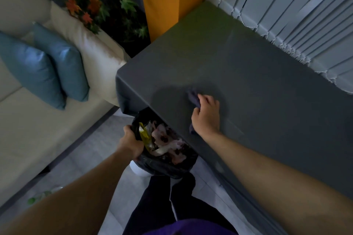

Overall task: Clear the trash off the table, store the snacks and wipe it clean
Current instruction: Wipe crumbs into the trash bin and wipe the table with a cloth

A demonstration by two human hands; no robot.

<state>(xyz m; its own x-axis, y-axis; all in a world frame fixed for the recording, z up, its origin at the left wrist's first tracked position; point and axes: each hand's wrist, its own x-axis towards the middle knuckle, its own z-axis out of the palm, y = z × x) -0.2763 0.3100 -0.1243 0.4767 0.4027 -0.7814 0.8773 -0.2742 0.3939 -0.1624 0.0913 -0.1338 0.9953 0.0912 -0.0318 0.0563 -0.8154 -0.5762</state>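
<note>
The table wears a dark grey cloth and fills the right half of the view. My right hand presses a dark purple-grey cloth onto its top near the front-left edge. Just below that edge, a trash bin lined with a black bag is tucked against the table. Crumpled pale wrappers and a yellow packet lie inside it. My left hand grips the bin's left rim.
A cream sofa with two blue cushions stands to the left. Behind it are a leafy plant and a yellow pillar. Vertical blinds run along the table's far side. Small green things lie on the floor.
</note>
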